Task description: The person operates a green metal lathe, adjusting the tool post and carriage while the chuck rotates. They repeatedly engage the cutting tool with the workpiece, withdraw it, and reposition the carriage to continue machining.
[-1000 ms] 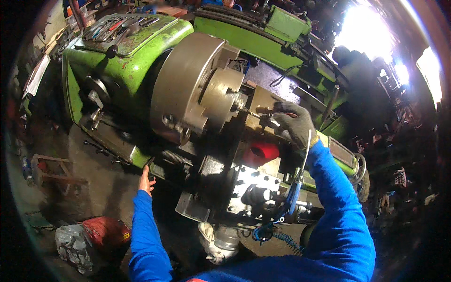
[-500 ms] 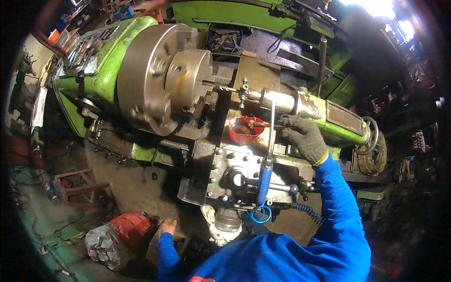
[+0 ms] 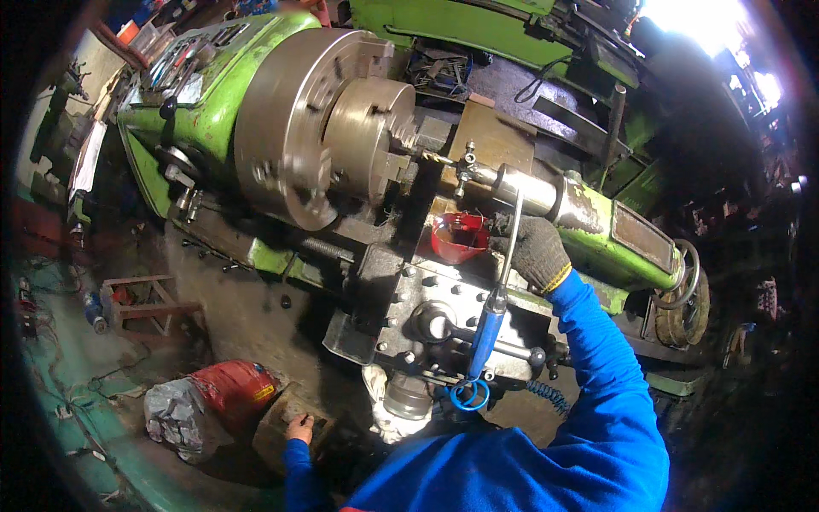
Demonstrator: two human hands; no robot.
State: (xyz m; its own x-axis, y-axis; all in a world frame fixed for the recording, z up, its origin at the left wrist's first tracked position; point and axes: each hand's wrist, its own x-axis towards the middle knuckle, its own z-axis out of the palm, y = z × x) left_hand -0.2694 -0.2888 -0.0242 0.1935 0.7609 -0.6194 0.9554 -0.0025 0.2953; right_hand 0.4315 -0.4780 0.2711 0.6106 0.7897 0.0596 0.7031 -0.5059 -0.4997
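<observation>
My right hand (image 3: 539, 256), in a grey knit glove with a yellow cuff, is closed beside a red cup (image 3: 459, 239) on the lathe carriage. Its fingers are around the handle of a brush, whose head is at the cup; most of the brush is hidden now. In front of the glove stands the metal tube of a blue air blow gun (image 3: 486, 337). Low on the left, my bare left hand (image 3: 299, 427) rests with fingers apart on a brownish block (image 3: 277, 431). A drill bit (image 3: 437, 158) points from the tailstock (image 3: 597, 209) toward the chuck (image 3: 367, 141).
The green lathe headstock (image 3: 205, 111) carries a large faceplate (image 3: 277, 128), its edge fittings smeared as if turning. A lever (image 3: 503, 348) crosses the tool post. A red and grey sack (image 3: 230, 388) and a rusty metal frame (image 3: 149, 307) stand on the floor at left.
My right hand has moved in toward the red cup, behind the blow gun's tube, and the brush handle has gone mostly out of sight. The whole view has shifted slightly.
</observation>
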